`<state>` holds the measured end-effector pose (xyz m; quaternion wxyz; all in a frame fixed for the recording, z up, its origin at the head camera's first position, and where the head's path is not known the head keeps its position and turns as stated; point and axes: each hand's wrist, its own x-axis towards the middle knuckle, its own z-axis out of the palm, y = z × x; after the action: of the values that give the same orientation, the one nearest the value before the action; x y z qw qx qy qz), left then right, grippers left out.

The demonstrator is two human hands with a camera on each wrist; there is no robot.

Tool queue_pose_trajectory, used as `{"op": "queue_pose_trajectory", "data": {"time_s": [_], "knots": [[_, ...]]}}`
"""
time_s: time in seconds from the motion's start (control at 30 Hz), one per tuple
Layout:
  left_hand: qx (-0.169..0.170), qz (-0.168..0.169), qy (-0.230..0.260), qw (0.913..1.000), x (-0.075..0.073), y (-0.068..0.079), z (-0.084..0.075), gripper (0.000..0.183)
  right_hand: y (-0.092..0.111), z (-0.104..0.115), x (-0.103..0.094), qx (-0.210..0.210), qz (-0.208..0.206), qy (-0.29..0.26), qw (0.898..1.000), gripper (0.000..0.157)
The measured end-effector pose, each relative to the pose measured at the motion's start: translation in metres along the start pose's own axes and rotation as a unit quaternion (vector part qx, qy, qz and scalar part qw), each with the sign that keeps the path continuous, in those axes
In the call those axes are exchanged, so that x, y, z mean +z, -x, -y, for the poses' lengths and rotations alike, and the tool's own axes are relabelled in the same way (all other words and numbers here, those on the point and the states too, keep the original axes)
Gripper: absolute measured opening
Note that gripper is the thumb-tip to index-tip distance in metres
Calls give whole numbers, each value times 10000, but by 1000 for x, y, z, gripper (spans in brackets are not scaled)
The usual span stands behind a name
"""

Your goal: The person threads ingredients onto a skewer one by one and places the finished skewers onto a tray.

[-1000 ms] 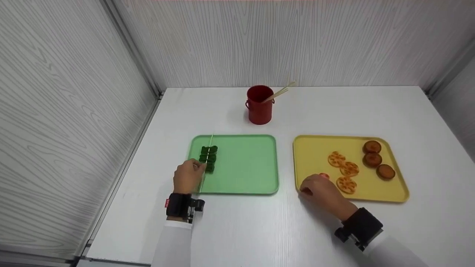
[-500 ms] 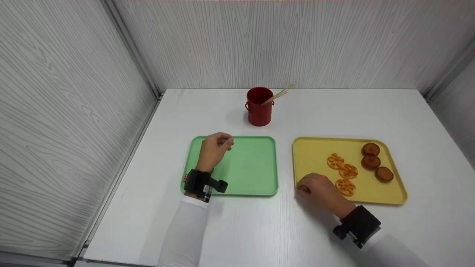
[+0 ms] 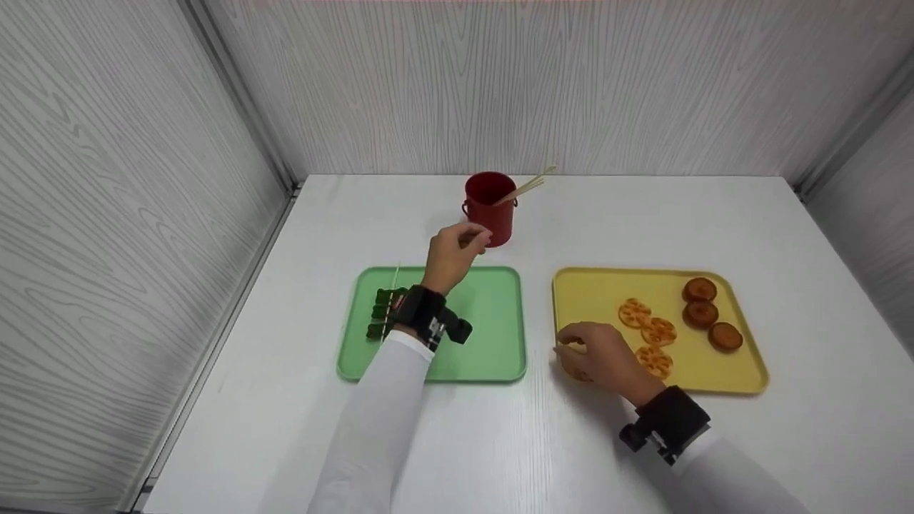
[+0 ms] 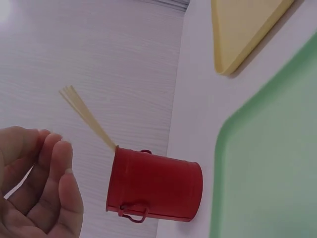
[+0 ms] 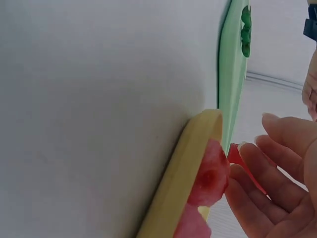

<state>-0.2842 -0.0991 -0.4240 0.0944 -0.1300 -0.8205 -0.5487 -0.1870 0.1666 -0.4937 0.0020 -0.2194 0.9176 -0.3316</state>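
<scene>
My left hand (image 3: 457, 253) is raised beyond the green tray (image 3: 493, 321), its loosely curled fingers just in front of the red bucket (image 3: 502, 227). Nothing shows between those fingers in the left wrist view. Thin wooden skewers (image 4: 89, 119) lean out of the bucket. Over the near left corner of the yellow tray (image 3: 593, 285), my right hand (image 3: 600, 357) holds nothing. Its relaxed fingertips are right beside round pinkish-red pieces (image 5: 210, 173) in the right wrist view. On the green tray, dark green pieces (image 3: 381, 312) lie threaded on a skewer, partly hidden by my left wrist.
Several lotus root slices (image 3: 658, 332) lie mid-tray on the yellow tray. Brown round pieces (image 3: 700, 314) sit along its right side. Both trays stand side by side on a white table (image 3: 485, 442), with patterned panels (image 3: 400, 86) at the back and sides.
My left hand has left the skewered green pieces and moved up and right, close to the bucket. My right hand stays at the yellow tray's corner, its fingers now somewhat more spread.
</scene>
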Motion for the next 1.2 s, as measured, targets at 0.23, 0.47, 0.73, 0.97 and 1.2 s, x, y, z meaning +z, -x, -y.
{"op": "queue_pose_trajectory", "data": {"time_s": [0.23, 0.47, 0.73, 0.97, 1.2], "knots": [[-157, -182, -578, 9980, 17, -29, -8, 22, -8, -1, -4, 310, -668, -511, 9960, 15], [264, -635, -1272, 9895, 28, -45, -13, 19, -19, -2, -16, 539, -1114, -740, 9895, 17], [433, -415, -1620, 9850, 33, -56, -23, 22, -28, 0, -30, 537, -1347, -806, 9861, 18], [367, -483, -1957, 9788, 38, -64, -30, 22, -37, 5, -29, 647, -1348, -904, 9846, 19], [295, -417, -2237, 9733, 38, -71, -41, 32, -44, 13, -25, 755, -1325, -1019, 9830, 18]]}}
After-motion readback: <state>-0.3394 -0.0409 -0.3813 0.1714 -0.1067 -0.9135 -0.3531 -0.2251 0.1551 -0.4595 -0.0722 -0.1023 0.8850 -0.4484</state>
